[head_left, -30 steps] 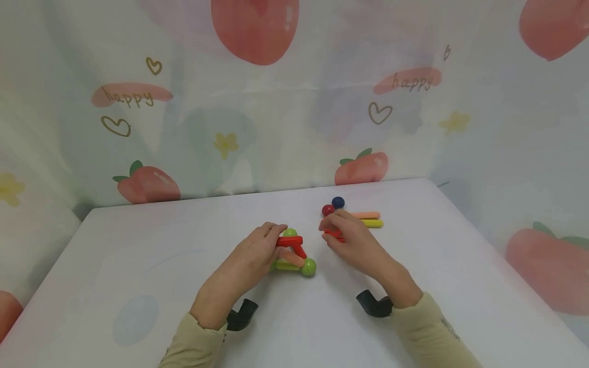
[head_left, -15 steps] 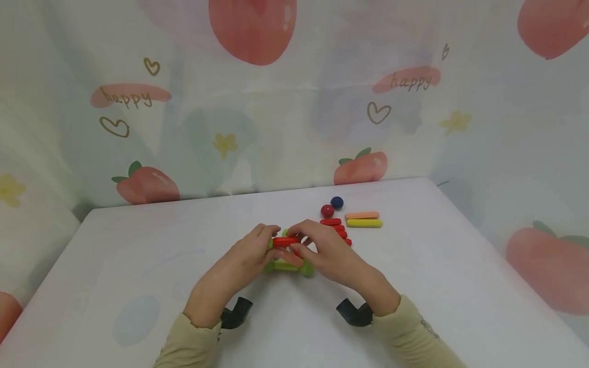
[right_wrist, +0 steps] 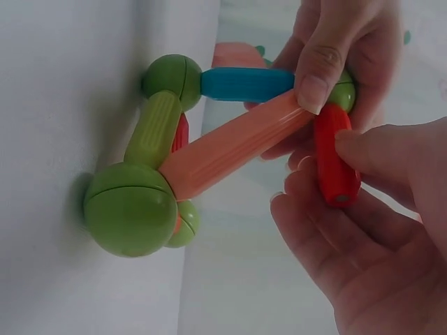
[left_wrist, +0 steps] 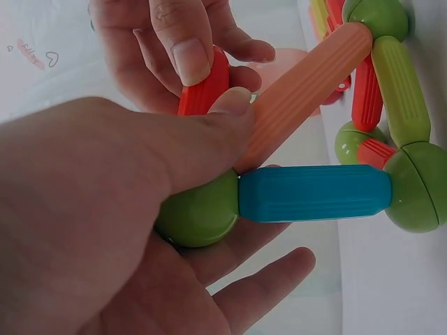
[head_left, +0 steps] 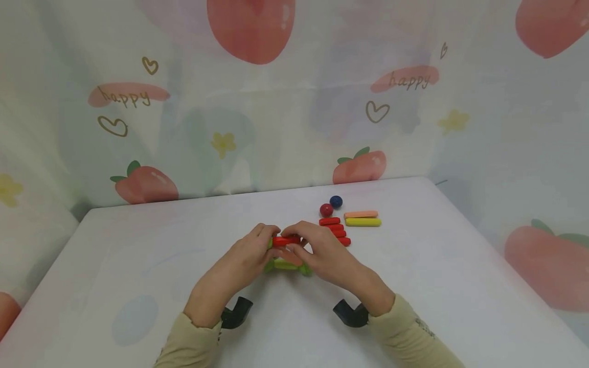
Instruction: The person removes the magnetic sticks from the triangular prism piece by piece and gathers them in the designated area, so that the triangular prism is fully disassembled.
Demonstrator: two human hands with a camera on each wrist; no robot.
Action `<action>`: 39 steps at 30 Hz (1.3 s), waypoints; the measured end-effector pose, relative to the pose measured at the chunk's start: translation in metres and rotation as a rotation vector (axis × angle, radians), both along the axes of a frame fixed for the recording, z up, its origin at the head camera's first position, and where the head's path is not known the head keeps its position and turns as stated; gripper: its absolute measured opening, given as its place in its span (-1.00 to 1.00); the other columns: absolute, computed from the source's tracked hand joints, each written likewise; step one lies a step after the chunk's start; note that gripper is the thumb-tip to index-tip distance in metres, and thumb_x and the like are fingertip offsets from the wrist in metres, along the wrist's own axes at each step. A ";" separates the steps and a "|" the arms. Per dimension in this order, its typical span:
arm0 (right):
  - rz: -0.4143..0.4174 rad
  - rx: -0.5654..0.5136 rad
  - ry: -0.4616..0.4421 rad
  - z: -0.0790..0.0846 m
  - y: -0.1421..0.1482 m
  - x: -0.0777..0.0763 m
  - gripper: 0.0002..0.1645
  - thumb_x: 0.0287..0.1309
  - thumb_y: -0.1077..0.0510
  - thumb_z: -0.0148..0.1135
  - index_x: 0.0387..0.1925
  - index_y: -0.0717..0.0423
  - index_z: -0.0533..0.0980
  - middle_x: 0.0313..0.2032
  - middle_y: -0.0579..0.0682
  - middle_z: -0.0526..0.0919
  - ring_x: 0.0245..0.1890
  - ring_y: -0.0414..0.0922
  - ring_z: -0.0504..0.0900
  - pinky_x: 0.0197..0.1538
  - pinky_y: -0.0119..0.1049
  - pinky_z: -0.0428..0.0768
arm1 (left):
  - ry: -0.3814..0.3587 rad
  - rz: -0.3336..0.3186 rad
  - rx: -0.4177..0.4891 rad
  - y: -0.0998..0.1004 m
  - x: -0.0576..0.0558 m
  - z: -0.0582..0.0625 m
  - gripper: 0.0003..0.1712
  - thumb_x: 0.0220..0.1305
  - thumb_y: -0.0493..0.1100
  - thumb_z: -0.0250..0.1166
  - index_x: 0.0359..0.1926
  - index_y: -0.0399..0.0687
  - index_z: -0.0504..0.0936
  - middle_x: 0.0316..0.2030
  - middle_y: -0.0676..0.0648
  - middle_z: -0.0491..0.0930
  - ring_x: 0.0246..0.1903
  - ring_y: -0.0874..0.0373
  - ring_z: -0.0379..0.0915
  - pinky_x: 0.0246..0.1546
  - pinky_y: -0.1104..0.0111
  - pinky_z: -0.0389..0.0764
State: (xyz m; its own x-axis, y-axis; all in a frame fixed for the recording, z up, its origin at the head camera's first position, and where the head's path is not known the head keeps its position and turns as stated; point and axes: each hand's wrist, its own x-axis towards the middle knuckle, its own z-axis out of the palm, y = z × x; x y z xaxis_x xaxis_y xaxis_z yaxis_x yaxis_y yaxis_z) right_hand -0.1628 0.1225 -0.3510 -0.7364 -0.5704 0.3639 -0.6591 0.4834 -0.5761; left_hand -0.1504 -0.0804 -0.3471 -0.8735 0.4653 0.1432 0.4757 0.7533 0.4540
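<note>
Left hand: my left hand (head_left: 244, 258) has thumb and fingers clamped on the top green ball (left_wrist: 201, 211); the thumb also lies over the upper end of the orange rod (right_wrist: 234, 143).
Right hand: my right hand (head_left: 329, 253) pinches a short red rod (right_wrist: 334, 180); one end meets the top green ball, the other shows a small grey dot.
Hand spacing: near each other, both above the surface (head_left: 152, 266).
Frame position: between my hands, around the middle of the surface.
Descending rods: the orange rod and a blue rod (left_wrist: 318, 194) run from the top green ball to the front base ball (right_wrist: 130, 209) and the side base ball (right_wrist: 167, 78) respectively.
Base rod: a yellow-green rod (right_wrist: 151, 129) joins those two.
Rear node: a smaller-looking rear green ball (right_wrist: 187, 229), partly hidden.
Loose rods: several red rods (head_left: 329, 221) beyond my right hand, partly covered; a loose orange rod (head_left: 361, 214) just beside a yellow rod (head_left: 363, 222).
Loose balls: a red ball (head_left: 326, 210) just beside a dark blue ball (head_left: 336, 202), behind the red rods.
Backdrop: printed cloth (head_left: 285, 117) with peaches and hearts.
</note>
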 end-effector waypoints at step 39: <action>-0.147 0.009 0.096 0.007 0.011 -0.004 -0.68 0.19 0.28 0.36 0.00 0.13 0.59 -0.09 -0.04 0.71 -0.15 -0.19 0.65 -0.13 -0.37 0.70 | -0.078 0.031 -0.034 0.001 0.001 0.002 -0.40 0.33 -0.17 0.29 0.31 -0.25 0.33 0.16 -0.21 0.50 0.07 0.00 0.55 0.12 0.16 0.62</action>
State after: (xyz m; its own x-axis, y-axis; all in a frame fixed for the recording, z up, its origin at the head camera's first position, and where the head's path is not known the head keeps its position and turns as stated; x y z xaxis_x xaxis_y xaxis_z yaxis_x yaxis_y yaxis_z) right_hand -0.1672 0.1338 -0.3442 -0.7742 -0.4627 0.4320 -0.6328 0.5837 -0.5088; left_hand -0.1496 -0.0798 -0.3447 -0.8955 0.4412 0.0583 0.4158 0.7829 0.4627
